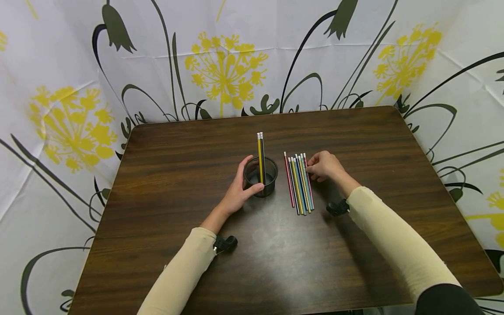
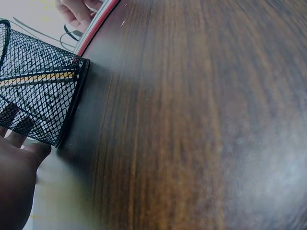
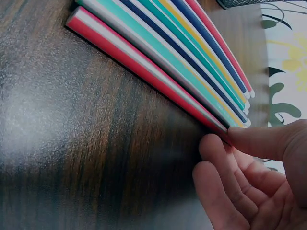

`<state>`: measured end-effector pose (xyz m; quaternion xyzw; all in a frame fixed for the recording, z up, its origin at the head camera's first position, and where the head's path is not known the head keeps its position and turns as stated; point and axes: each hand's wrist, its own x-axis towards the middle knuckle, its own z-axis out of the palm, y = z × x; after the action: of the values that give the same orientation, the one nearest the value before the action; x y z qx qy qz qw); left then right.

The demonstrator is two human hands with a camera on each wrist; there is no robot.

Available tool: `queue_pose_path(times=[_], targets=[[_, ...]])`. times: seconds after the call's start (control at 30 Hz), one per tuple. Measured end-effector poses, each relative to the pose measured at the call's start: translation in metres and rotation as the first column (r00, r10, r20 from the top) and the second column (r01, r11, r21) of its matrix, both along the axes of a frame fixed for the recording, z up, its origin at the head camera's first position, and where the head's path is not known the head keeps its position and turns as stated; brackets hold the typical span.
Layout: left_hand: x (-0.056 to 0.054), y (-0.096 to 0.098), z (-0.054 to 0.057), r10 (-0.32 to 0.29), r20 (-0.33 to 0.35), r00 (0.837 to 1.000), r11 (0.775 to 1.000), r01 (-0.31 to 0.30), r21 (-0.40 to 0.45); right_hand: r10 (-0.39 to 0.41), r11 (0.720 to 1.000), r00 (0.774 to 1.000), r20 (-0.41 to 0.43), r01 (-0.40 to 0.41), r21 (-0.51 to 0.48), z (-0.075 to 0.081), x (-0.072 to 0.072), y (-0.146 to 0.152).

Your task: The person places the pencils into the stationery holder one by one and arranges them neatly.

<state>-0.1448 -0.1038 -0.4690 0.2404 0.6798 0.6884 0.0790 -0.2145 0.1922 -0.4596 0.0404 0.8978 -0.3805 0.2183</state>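
My left hand (image 1: 238,191) grips a black mesh pencil cup (image 1: 269,187), thumb near its front and fingers behind its left side. Two pencils (image 1: 260,159), one yellow and black, one dark, stand upright in the cup with their white eraser ends up. To the right, a row of striped pencils (image 1: 298,186) in red, teal, navy and yellow lies side by side on the table. With thumb and fingertips, my right hand (image 1: 326,167) pinches the red-and-white striped pencil (image 3: 144,72) at the row's right edge, close to its eraser end.
Everything stands on a dark wood-grain table (image 1: 157,175). Behind it hangs a white cloth (image 1: 244,26) printed with yellow and grey-green flowers. Each wrist carries a small black camera, such as the left one (image 1: 226,243), below a beige sleeve (image 1: 177,271).
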Motion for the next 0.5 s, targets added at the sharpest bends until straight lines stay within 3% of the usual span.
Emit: queue_pose_path(times=[0.13,0.27,0.33,0.5], targets=[[-0.006,-0.001,-0.015,0.006,-0.010,1.000,1.000,-0.006,0.000,0.010,0.995,0.999,-0.042,-0.005,0.097,0.002,0.003,-0.002],[-0.009,-0.003,-0.025,0.018,-0.013,1.000,1.000,-0.019,-0.016,0.042,0.968,0.995,-0.092,-0.018,0.249,0.005,0.006,-0.009],[-0.009,-0.003,-0.023,0.016,-0.007,1.000,1.000,-0.016,-0.017,0.058,0.954,0.993,-0.106,-0.024,0.300,0.006,0.007,-0.012],[-0.001,-0.002,-0.003,-0.006,0.004,1.000,1.000,0.006,-0.002,0.070,0.943,0.991,-0.118,-0.027,0.333,0.006,0.007,-0.013]])
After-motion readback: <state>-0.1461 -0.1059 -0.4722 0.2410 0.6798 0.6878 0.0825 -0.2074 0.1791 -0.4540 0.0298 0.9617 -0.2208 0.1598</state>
